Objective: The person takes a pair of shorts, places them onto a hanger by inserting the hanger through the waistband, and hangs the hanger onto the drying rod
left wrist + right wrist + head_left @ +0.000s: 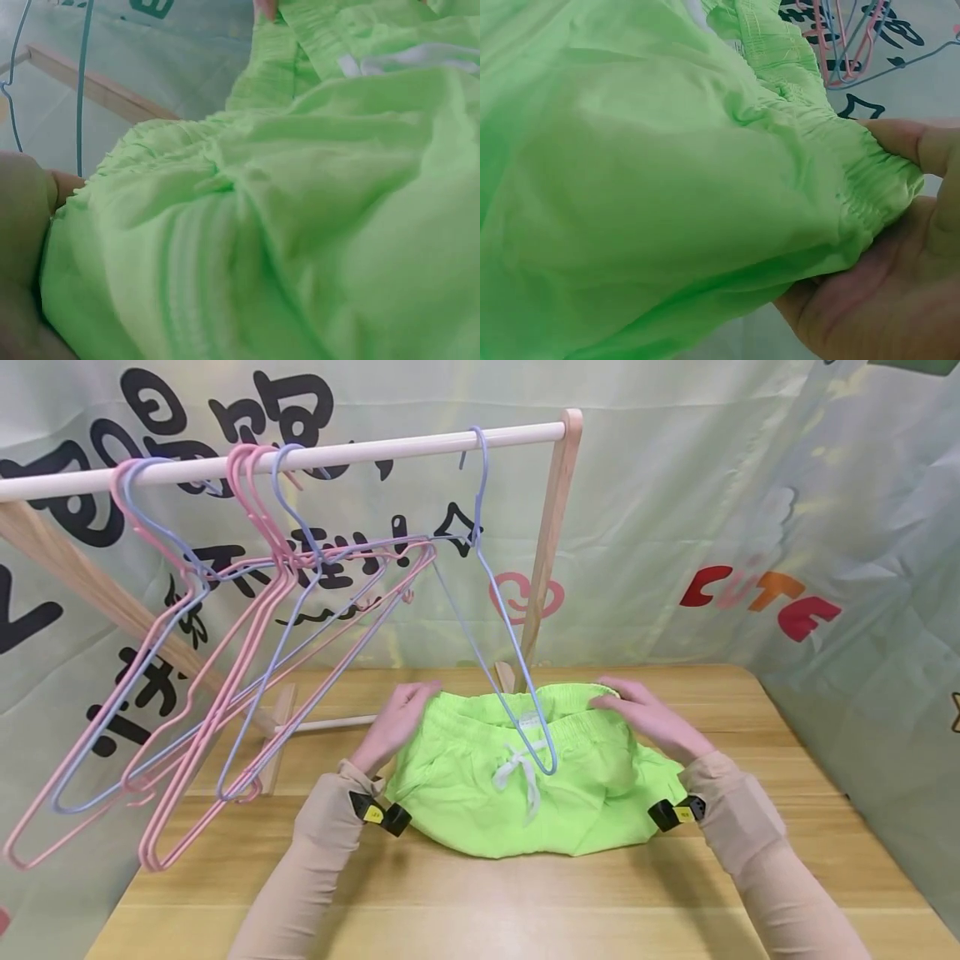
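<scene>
Shorts: one bright green pair (577, 793) on the table, slightly below the middle of the head view; waistband toward 12 o'clock, which is away from the person, parted so its inside shows.
Drawstring and tag: one white drawstring (532, 793) tied in a bow at the front; one white tag (529, 721) inside the waistband.
Hands: two, both at the waistband. The left hand (397, 722), at 10 o'clock, holds one end, its fingers partly hidden by cloth. The right hand (656, 714), at 2 o'clock, pinches the other, thumb above and fingers beneath.
Wrist cameras: two, small and black, one on each beige sleeve.
Hangers: six hooks (283, 560) can be made out, three pink and three blue, though some overlap. Five cluster at 10 o'clock; one blue hanger (480, 518) hangs apart, its lower end crossing in front of the waistband.
Rack: one white rail (420, 446) with wooden posts; the right post comes down behind the shorts at 12 o'clock.
Table edges: the wooden table (480, 910) has its back edge near the waistband; its right edge slants from 2 to 4 o'clock, well apart from the shorts.
Room: bare wood spreads between the forearms at 6 o'clock, and more lies beyond the right hand at 3 o'clock.
</scene>
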`<state>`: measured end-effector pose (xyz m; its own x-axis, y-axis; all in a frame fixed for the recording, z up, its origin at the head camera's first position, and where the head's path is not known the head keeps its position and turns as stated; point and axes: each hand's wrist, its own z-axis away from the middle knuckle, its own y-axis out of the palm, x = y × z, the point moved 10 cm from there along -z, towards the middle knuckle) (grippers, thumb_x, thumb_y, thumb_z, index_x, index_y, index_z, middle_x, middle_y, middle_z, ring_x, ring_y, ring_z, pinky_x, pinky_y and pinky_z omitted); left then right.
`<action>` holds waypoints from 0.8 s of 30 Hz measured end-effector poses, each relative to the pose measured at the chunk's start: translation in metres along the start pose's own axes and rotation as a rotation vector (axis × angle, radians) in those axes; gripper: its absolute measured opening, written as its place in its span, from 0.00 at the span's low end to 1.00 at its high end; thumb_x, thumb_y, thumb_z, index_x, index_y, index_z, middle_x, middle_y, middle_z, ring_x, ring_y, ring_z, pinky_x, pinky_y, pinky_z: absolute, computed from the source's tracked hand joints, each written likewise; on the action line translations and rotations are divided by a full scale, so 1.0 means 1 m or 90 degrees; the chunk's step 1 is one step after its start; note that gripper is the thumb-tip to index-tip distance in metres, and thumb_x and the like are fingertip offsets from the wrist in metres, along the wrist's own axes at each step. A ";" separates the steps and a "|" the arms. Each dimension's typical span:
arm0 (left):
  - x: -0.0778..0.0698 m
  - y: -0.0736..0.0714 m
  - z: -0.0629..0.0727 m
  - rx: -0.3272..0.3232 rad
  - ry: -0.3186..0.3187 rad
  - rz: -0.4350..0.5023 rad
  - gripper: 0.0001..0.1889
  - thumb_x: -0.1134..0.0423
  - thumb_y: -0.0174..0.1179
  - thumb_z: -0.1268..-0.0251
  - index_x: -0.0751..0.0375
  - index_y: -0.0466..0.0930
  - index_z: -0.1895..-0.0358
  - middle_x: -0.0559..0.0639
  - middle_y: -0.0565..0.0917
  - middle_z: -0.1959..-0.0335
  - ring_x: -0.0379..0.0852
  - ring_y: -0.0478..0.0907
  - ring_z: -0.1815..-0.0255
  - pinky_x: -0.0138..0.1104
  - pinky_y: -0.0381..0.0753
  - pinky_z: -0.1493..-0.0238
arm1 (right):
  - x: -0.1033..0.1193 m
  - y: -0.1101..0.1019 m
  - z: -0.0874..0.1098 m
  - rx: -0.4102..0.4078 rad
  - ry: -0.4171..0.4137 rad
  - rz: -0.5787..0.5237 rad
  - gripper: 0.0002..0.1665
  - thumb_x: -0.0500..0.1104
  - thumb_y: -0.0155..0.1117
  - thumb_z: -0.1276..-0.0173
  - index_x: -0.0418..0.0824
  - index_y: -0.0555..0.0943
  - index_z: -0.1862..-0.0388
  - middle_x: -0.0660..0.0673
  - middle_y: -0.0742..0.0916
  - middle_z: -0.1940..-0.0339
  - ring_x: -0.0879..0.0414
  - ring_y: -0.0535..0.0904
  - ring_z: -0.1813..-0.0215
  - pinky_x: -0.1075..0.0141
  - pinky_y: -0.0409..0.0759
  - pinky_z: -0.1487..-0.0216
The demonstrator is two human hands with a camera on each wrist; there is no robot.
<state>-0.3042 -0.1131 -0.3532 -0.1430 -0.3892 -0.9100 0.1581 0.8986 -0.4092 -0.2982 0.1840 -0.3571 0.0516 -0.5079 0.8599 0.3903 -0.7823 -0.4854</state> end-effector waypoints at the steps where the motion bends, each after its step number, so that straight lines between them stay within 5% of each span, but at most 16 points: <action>1: 0.000 -0.001 0.001 0.001 -0.008 0.001 0.23 0.56 0.40 0.19 0.72 0.80 0.57 0.66 0.85 0.63 0.58 0.83 0.59 0.48 0.81 0.43 | 0.001 0.001 -0.001 0.000 -0.004 0.011 0.38 0.49 0.50 0.21 0.31 0.54 0.21 0.28 0.56 0.18 0.29 0.48 0.18 0.32 0.51 0.22; 4: 0.001 -0.002 0.001 0.008 -0.016 0.000 0.25 0.59 0.38 0.21 0.75 0.72 0.37 0.70 0.74 0.32 0.64 0.66 0.26 0.55 0.60 0.22 | 0.003 0.003 -0.004 0.000 -0.015 0.046 0.38 0.51 0.50 0.20 0.31 0.57 0.22 0.28 0.60 0.20 0.29 0.52 0.19 0.33 0.54 0.23; 9: 0.001 0.000 -0.001 0.036 -0.017 -0.013 0.19 0.59 0.38 0.24 0.71 0.73 0.49 0.70 0.76 0.40 0.64 0.68 0.30 0.59 0.59 0.24 | 0.006 0.001 -0.009 -0.010 -0.039 0.090 0.31 0.51 0.49 0.19 0.32 0.67 0.28 0.28 0.72 0.27 0.32 0.64 0.25 0.35 0.63 0.27; 14: 0.000 0.004 0.000 0.061 -0.009 -0.033 0.19 0.59 0.38 0.27 0.69 0.72 0.48 0.69 0.74 0.38 0.64 0.66 0.29 0.61 0.58 0.24 | 0.028 -0.005 -0.009 -0.049 -0.121 0.113 0.23 0.43 0.46 0.18 0.28 0.76 0.38 0.28 0.83 0.41 0.36 0.78 0.37 0.40 0.73 0.33; 20: 0.001 0.005 -0.001 0.064 -0.003 -0.071 0.16 0.59 0.37 0.28 0.64 0.72 0.50 0.64 0.77 0.47 0.59 0.71 0.42 0.57 0.69 0.35 | 0.094 -0.010 0.022 -0.143 -0.215 0.062 0.30 0.50 0.36 0.15 0.31 0.78 0.39 0.32 0.86 0.47 0.51 0.82 0.46 0.57 0.80 0.41; 24: 0.004 0.005 -0.002 0.064 -0.011 -0.087 0.18 0.58 0.37 0.27 0.65 0.72 0.47 0.65 0.76 0.41 0.62 0.71 0.37 0.59 0.68 0.32 | 0.143 0.001 0.055 -0.170 -0.259 0.099 0.28 0.54 0.41 0.17 0.38 0.78 0.36 0.40 0.87 0.48 0.53 0.83 0.46 0.60 0.82 0.44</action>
<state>-0.3063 -0.1093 -0.3588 -0.1530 -0.5110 -0.8458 0.2357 0.8123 -0.5334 -0.2399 0.1305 -0.2261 0.4647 -0.4856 0.7404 0.1039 -0.8005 -0.5902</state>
